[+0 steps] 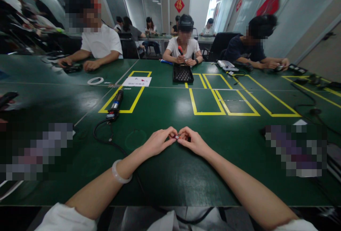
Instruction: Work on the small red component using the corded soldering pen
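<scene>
My left hand [159, 141] and my right hand [193, 140] meet fingertip to fingertip on the green table [170, 174], just in front of me. Both pinch one small metal part [177, 137] with a reddish spot; it is too small to name. The fingers of each hand are curled and pressed together round it. A pale bangle [119, 172] sits on my left wrist. Both forearms rest on the mat.
An electric screwdriver [115, 105] with a black cable lies to the left inside a yellow-taped box. A black parts tray [183, 73], a white sheet [136, 81] and a tape ring [95, 80] lie farther back. Three people work across the table.
</scene>
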`<state>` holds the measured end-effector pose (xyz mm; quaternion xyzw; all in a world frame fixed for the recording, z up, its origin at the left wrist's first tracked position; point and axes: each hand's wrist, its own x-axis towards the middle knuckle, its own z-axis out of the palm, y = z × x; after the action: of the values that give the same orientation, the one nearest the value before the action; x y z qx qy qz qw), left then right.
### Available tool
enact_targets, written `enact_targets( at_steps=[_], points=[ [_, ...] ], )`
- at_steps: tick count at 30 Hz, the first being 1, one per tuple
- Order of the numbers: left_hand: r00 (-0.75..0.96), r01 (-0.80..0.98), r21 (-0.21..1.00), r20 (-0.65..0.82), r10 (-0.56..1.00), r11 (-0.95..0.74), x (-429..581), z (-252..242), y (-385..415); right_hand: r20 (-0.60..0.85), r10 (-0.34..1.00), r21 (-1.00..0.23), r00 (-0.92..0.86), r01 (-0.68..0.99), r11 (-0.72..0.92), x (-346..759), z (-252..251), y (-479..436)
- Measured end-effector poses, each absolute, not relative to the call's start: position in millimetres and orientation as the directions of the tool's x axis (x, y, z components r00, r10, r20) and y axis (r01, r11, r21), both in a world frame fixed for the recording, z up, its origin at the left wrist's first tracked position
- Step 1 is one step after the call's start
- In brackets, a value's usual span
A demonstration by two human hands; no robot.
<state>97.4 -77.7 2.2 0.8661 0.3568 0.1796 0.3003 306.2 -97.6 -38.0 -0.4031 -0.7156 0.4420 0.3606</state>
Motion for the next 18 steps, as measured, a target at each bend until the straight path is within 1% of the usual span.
enact_targets(
  at_steps=[5, 13, 18],
  points=[
    [0.678, 0.496, 0.674, 0.095, 0.729, -0.548, 97, 0, -77, 0.204, 0.884, -0.907, -0.421, 0.257, 0.333, 306, -43, -95],
    [0.699, 0.46, 0.699, 0.096, 0.709, -0.548, 93, 5, -75, 0.208, 0.889, -0.891, -0.409, 0.297, 0.345, 306, -39, -96],
    [0.669, 0.51, 0.642, 0.124, 0.733, -0.573, 82, 11, -64, 0.203, 0.894, -0.892, -0.399, 0.302, 0.337, 309, -39, -95]
  ],
)
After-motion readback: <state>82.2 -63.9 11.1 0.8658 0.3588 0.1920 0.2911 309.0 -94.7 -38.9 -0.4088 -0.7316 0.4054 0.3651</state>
